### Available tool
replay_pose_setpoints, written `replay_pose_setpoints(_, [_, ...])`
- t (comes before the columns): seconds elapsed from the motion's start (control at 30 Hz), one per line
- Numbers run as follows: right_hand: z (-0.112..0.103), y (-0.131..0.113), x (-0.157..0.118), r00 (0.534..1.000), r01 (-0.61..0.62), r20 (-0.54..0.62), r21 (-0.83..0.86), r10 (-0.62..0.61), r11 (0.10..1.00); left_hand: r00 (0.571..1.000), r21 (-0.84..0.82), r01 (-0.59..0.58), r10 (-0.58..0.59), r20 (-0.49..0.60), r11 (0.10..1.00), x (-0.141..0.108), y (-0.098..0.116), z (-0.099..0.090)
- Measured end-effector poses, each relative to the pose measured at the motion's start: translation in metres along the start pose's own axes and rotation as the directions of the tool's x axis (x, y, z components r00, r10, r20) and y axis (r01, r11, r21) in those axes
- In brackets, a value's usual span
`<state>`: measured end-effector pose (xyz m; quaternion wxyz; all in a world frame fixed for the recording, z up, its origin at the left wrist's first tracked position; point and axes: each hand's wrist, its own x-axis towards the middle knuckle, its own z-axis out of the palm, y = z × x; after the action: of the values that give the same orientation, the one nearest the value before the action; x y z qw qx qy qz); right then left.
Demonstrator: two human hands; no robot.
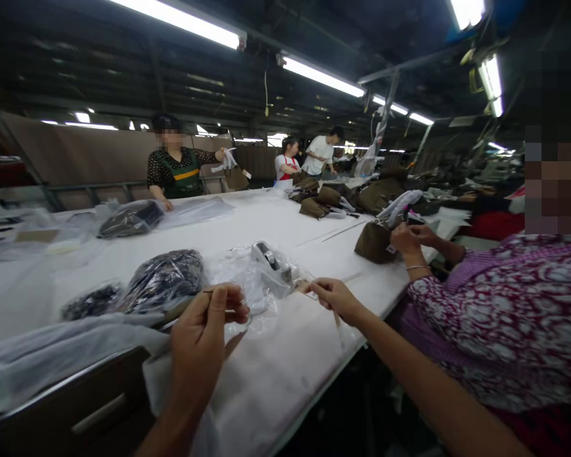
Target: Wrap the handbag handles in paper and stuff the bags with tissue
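My left hand (202, 336) is raised over the near side of the table, thumb and fingers pinched together. A thin dark sliver shows at its fingertips, too small to name. My right hand (335, 297) reaches out to the right of it, its fingers pinched at a small tan piece on the table that I cannot make out. Between the hands lie a grey tape dispenser (270, 259) and crumpled clear plastic (254, 285). Below my left hand, at the lower left, is a dark brown bag (71, 406) with pale wrapping (61, 346) along its top.
Clear plastic bags with dark contents (166, 279) lie left on the white table (261, 222). At right, a co-worker in a patterned top (499, 311) handles a brown bag (375, 242). More brown bags (330, 195) are piled behind. Another person (181, 168) stands across the table.
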<state>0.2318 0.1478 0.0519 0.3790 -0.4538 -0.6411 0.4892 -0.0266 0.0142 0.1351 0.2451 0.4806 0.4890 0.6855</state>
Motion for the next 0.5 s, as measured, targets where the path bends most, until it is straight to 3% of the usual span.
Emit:
replay_pose_setpoints(0.13, [-0.015, -0.005, 0.042, 0.963, 0.032, -0.260, -0.128, -0.064, 0.991, 0.995, 0.060, -0.034, 0.028, 0.100, 0.998, -0.013, 0.015, -0.006])
replay_pose_setpoints(0.2, [-0.016, -0.014, 0.046, 0.942, 0.067, -0.310, -0.191, -0.125, 0.979, 0.988, 0.091, -0.035, 0.021, 0.151, 0.995, -0.018, 0.018, -0.010])
replay_pose_setpoints(0.27, [-0.005, -0.028, 0.033, 0.927, 0.120, -0.321, -0.235, -0.193, 0.965, 0.981, 0.117, -0.033, 0.009, 0.192, 0.993, -0.022, 0.018, -0.016])
replay_pose_setpoints(0.37, [0.032, -0.053, -0.016, 0.941, 0.210, -0.214, -0.235, -0.261, 0.949, 0.969, 0.126, -0.049, 0.017, 0.245, 0.991, -0.030, 0.017, -0.024])
replay_pose_setpoints(0.43, [0.063, -0.069, -0.057, 0.960, 0.280, 0.007, -0.126, -0.281, 0.952, 0.957, 0.114, -0.074, 0.038, 0.288, 0.991, -0.038, 0.019, -0.027])
replay_pose_setpoints(0.5, [0.092, -0.081, -0.094, 0.947, 0.256, 0.182, 0.061, -0.263, 0.965, 0.940, 0.107, -0.128, 0.086, 0.329, 0.986, -0.045, 0.024, -0.029])
